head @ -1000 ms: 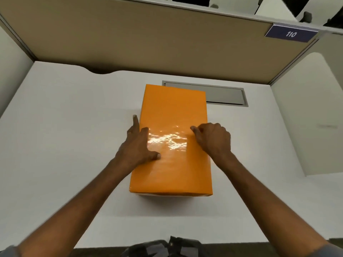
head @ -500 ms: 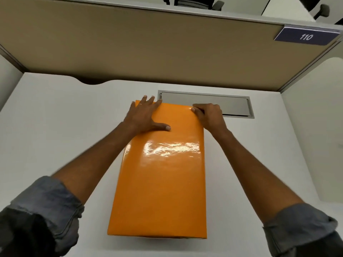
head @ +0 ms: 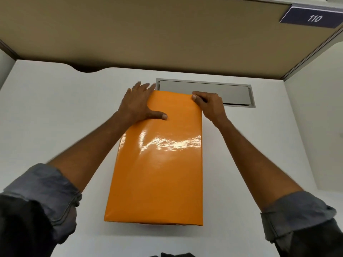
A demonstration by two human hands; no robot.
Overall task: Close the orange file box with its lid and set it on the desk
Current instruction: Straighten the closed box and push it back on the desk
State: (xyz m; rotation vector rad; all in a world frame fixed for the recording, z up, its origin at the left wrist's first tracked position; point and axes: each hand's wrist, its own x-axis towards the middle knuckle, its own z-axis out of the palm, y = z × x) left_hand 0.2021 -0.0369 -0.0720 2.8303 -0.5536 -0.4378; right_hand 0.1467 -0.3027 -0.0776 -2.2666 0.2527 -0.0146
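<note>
The orange file box (head: 159,169) stands on the white desk (head: 55,112) with its glossy lid on top, long side running away from me. My left hand (head: 139,104) lies flat on the lid's far left corner, fingers spread over the far edge and thumb on the top. My right hand (head: 209,104) grips the far right corner, thumb on the lid and fingers curled down the side. The box's sides are hidden under the lid.
A grey cable hatch (head: 222,91) is set in the desk just behind the box. A tan partition wall (head: 167,34) closes the back, with a blue "110" sign (head: 313,18) at its top right. White panels stand left and right.
Both hands slid from the middle of the lid to its far corners. The view has moved closer over the box.
</note>
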